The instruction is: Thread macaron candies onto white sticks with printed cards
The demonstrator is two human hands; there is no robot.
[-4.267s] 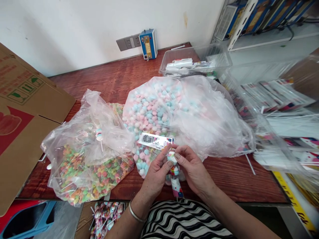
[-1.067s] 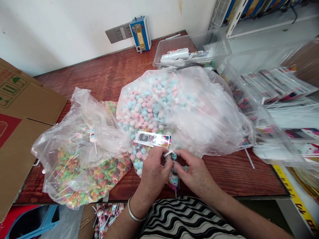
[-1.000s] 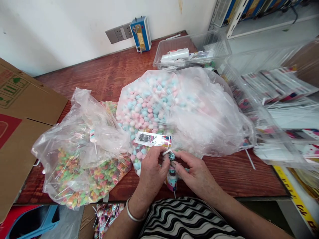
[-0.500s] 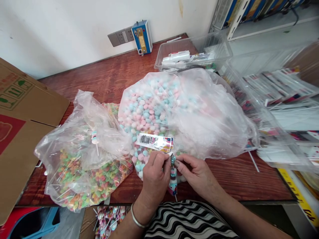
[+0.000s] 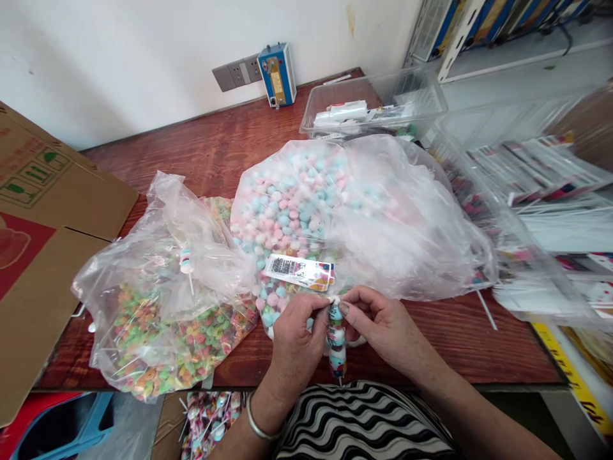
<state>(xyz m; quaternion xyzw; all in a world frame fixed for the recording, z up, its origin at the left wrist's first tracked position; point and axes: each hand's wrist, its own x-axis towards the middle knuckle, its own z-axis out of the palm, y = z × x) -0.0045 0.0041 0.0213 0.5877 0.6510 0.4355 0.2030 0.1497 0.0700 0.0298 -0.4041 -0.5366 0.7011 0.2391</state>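
Observation:
Both hands meet at the near edge of the wooden table (image 5: 201,147). My left hand (image 5: 297,338) and my right hand (image 5: 383,326) pinch the top of a small wrapped candy stick (image 5: 336,345), which hangs upright between them in a printed sleeve. Just beyond my fingers lies a printed label (image 5: 301,271) on a clear bag of pink and blue candies (image 5: 297,204). Left of it sits a clear bag of multicoloured ring candies (image 5: 167,326), with a loose candy stick (image 5: 186,265) resting on top.
A flattened cardboard box (image 5: 43,211) lies at the left. A clear tub (image 5: 373,105) stands at the back, and clear bins of printed sleeves (image 5: 536,191) fill the right. Finished candy sticks (image 5: 205,421) lie below the table edge. A blue device (image 5: 276,73) hangs by the wall sockets.
The candy has gone down into the sleeve; my fingers have moved from holding it open to pinching its top shut. The view has shifted a little.

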